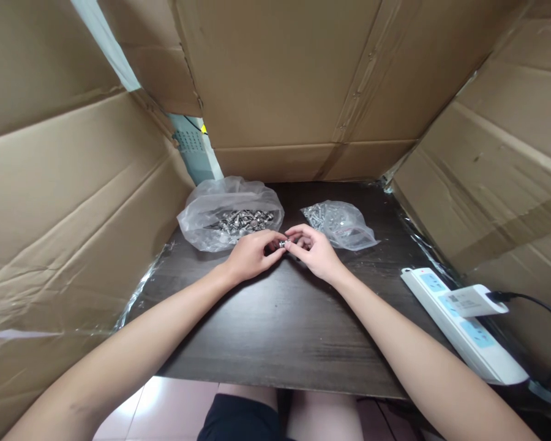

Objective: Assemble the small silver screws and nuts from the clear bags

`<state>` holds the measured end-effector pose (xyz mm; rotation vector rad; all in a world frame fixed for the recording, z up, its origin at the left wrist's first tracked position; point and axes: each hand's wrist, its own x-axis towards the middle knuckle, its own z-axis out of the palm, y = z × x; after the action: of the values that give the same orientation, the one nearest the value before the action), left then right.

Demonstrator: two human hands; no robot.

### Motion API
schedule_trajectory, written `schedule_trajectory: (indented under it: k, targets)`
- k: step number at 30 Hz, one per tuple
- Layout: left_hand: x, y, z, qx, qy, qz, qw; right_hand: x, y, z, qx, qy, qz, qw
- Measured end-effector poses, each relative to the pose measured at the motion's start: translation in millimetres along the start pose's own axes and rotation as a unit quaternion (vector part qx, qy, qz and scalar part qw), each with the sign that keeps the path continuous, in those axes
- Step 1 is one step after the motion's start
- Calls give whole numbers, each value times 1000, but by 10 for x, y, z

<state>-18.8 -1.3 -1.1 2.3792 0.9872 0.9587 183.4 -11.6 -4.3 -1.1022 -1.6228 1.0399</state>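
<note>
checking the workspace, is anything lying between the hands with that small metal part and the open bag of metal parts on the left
Nothing visible. The left hand and right hand pinch a small metal part right at the near edge of the open bag; only bare table lies around them.

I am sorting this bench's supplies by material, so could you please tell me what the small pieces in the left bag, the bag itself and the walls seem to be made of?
The small silvery pieces look like bare metal, glinting grey. Their crumpled clear bag seems thin plastic film, translucent and glossy. The brown walls appear to be matt cardboard, creased and folded.
</note>
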Motion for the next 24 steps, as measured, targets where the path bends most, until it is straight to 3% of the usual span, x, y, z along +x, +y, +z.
schedule_trajectory:
  k: [24]
  targets:
    - [4, 2, -3, -19, -7, 0, 1000, 26, -10, -36, 31, -17, 24, 999]
